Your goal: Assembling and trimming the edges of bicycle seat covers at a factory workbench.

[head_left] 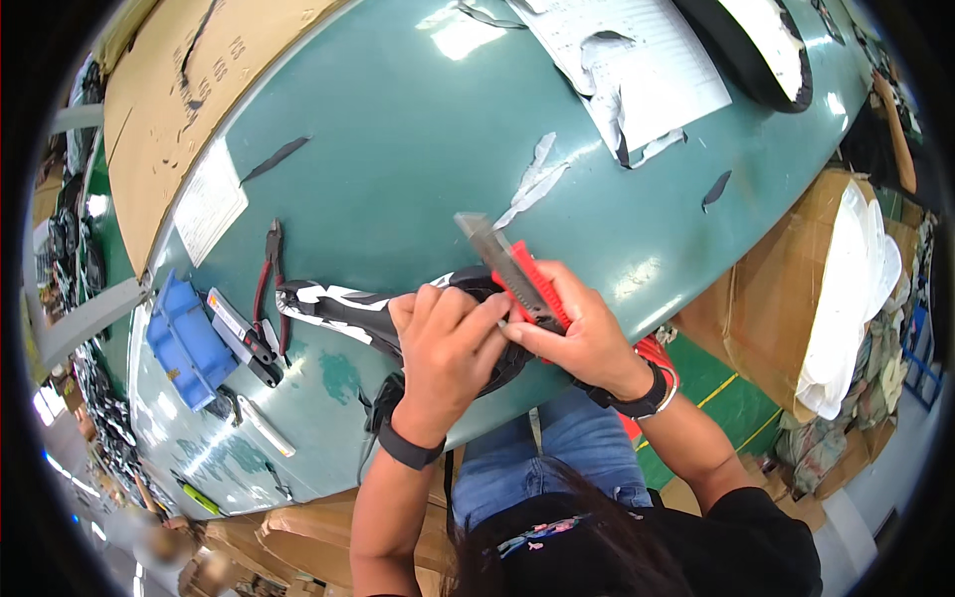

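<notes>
A long black-and-white piece [343, 307], narrow and rounded at its left end, lies at the table's near side. Its kind is not clear, and my hands cover much of its wider right part. My left hand [446, 343] is closed on it, fingers curled over its edge. In my right hand [582, 333] is a red utility knife [527, 277], its blade out and pointing up and left, away from the piece. The fingertips of both hands meet over the piece; whatever they pinch there is too small to make out.
Left on the green table [398, 179] are red-handled cutting pliers [271, 269], a blue holder [189, 343], more cutters and a white-handled tool [266, 426]. Dark and grey scraps [534, 184], papers [637, 80] and a black curved piece [756, 50] lie farther off. Cardboard boxes [756, 289] stand right.
</notes>
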`<action>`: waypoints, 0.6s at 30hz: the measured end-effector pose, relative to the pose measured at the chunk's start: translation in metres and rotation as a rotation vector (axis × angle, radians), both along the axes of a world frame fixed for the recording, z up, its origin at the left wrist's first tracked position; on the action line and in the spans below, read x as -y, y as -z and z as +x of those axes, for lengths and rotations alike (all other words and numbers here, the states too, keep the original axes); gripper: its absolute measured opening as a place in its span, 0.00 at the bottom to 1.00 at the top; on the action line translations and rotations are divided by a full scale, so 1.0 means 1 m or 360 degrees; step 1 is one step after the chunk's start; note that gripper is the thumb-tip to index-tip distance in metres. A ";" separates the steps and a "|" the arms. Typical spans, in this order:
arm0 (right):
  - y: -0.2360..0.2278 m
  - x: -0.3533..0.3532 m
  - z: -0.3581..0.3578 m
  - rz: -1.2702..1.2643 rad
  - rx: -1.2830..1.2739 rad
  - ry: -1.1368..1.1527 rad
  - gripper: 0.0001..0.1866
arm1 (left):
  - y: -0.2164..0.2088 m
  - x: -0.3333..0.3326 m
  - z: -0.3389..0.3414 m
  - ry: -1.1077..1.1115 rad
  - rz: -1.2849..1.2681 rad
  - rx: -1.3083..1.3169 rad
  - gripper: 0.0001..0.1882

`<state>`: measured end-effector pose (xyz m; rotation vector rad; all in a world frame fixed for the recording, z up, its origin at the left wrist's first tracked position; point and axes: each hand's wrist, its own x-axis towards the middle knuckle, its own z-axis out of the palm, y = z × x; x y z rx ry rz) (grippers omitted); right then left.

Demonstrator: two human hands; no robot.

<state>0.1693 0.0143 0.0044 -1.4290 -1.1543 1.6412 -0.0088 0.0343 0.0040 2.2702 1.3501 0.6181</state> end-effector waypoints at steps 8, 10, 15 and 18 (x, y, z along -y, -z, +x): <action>0.006 0.016 0.059 0.0856 0.0797 -0.0296 0.31 | 0.000 -0.007 -0.024 0.0251 -0.0371 0.0135 0.12; 0.005 0.014 0.058 0.0920 0.0835 -0.0361 0.32 | -0.001 -0.008 -0.026 0.0287 -0.0420 0.0145 0.11; -0.002 -0.012 0.048 0.1203 0.1168 -0.0832 0.35 | -0.002 -0.009 -0.026 0.0249 -0.0571 0.0294 0.10; -0.004 -0.022 0.045 0.1229 0.1299 -0.0912 0.36 | 0.002 -0.008 -0.027 0.0274 -0.0577 0.0312 0.09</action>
